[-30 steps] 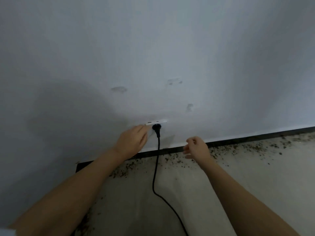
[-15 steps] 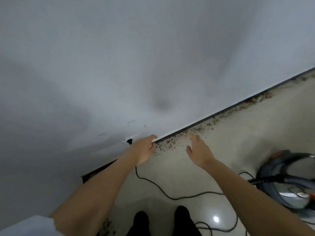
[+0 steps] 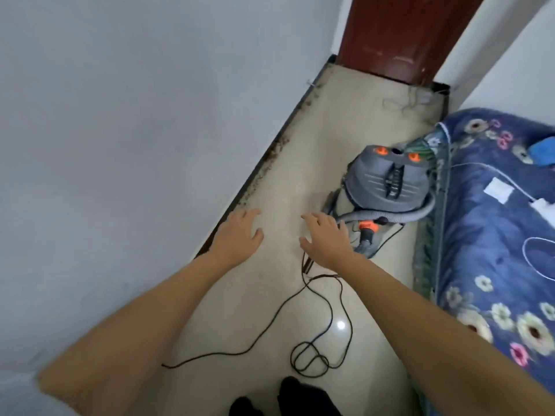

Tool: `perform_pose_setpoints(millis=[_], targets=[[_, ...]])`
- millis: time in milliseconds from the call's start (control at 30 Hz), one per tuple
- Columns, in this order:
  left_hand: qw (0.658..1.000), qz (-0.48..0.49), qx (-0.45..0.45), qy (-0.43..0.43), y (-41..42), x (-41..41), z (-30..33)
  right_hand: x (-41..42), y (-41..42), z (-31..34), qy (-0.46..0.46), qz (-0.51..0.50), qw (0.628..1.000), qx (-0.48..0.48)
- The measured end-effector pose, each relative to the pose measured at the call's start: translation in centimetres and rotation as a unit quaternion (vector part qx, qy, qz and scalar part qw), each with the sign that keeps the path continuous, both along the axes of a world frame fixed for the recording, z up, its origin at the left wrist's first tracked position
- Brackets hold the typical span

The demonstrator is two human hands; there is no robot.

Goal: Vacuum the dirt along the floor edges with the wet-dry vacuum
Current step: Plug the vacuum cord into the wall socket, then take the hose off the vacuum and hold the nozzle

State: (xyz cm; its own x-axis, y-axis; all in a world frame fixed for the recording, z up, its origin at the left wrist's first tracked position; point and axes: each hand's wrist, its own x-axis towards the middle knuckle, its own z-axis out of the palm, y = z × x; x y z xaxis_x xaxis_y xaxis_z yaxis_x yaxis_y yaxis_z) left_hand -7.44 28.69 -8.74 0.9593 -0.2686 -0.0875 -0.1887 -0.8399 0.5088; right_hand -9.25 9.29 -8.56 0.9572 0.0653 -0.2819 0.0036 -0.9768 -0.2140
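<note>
A narrow strip of pale, glossy floor (image 3: 300,181) runs between a grey-white wall (image 3: 135,115) and a bed, ending at a dark red-brown door (image 3: 402,34) far beyond both hands. To the left of the left hand the wall fills the view, and where it meets the floor a dark baseboard (image 3: 271,157) runs away from the person. A line of brown dirt (image 3: 264,172) lies along this edge, starting just beyond the left hand's fingertips and reaching toward the door.

The left hand (image 3: 238,235) is held out over the floor beside the baseboard, palm down, fingers straight and loosely spread, holding nothing. The right hand (image 3: 326,238) is just beside it, a gap of bare floor between them, also palm down with fingers spread and empty.

Beneath and nearer than the right hand a thin black cord (image 3: 312,298) trails over the floor in loose loops toward the person's dark shoes (image 3: 288,397) at the bottom edge.

Just beyond and to the right of the right hand stands the wet-dry vacuum (image 3: 387,181), a grey canister with orange knobs on top. Its grey hose (image 3: 390,216) curls around the base, ending in an orange-collared fitting close to the right hand's fingers; whether they touch it is hard to tell, as the hand partly covers that spot.

Further right, the vacuum stands against a bed with a blue floral cover (image 3: 486,235), on which lie a white cable (image 3: 510,181) and a small white item.
</note>
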Motion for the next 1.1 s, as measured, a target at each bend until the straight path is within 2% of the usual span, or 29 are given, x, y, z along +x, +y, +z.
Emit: perform_pose_setpoints(millis=[133,233,367,633,900,1100], targets=[[0.998,-0.062,-0.006,0.008,-8.8,0.5,0.9,-1.4,-9.0,0.4,-0.004,-0.068,0.998,-0.013],[0.994,-0.097,0.036,0.025,-15.4,1.1,0.6,-2.0,-15.5,0.0,-0.001,-0.108,0.994,0.001],[0.994,-0.084,0.052,0.047,-25.4,2.1,0.0,-2.4,-25.3,-1.0,0.021,-0.12,0.992,0.018],[0.991,-0.073,0.015,0.11,-41.9,2.6,-2.3,-1.4,-42.9,-0.8,0.071,-0.15,0.986,-0.001],[0.988,0.03,-0.018,0.154,-42.8,5.4,-5.8,3.5,-43.5,-2.9,0.134,-0.093,0.986,0.019],[0.976,0.092,-0.042,0.192,-42.9,11.5,-6.7,10.2,-44.6,-4.0,0.16,-0.066,0.984,0.026]])
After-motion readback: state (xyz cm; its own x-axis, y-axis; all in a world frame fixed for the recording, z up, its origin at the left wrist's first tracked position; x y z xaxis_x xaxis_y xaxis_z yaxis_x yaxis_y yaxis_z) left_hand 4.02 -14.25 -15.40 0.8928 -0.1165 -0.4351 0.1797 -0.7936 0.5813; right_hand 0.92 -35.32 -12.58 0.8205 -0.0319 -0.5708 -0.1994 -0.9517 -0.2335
